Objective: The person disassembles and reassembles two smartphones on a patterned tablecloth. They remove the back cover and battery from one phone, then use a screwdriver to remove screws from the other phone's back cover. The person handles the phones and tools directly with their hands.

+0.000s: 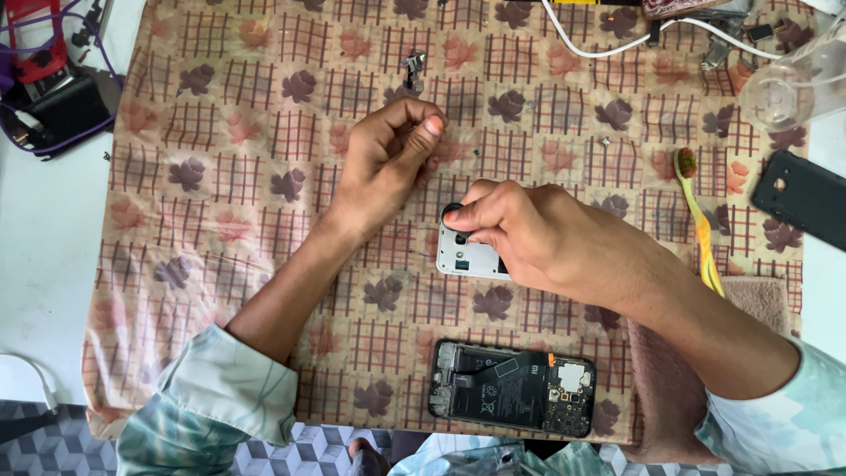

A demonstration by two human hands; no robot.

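A small white plastic phone frame piece (465,257) is pinched in the right hand (529,238) grip, over the leaf-patterned cloth (220,194). The left hand (383,159) is curled shut, thumb against forefinger; whether anything is held can't be told. An opened black smartphone (513,389) is lying nearby on the tabletop.

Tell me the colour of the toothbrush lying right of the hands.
The toothbrush has a yellow-green plastic handle with an orange stretch and brownish, dirty-looking bristles; the head view shows it.

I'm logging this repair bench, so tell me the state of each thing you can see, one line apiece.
Left hand: fingers pinched shut, whether on anything cannot be told.
Right hand: fingertips pressing a small dark part onto the white cover.
White cover: lying flat, partly under the right hand.
Opened phone: back off, battery and board exposed.
Toothbrush: lying flat, bristles dirty.
Black cover: lying flat beside the cloth.
Clear cup: tipped on its side.
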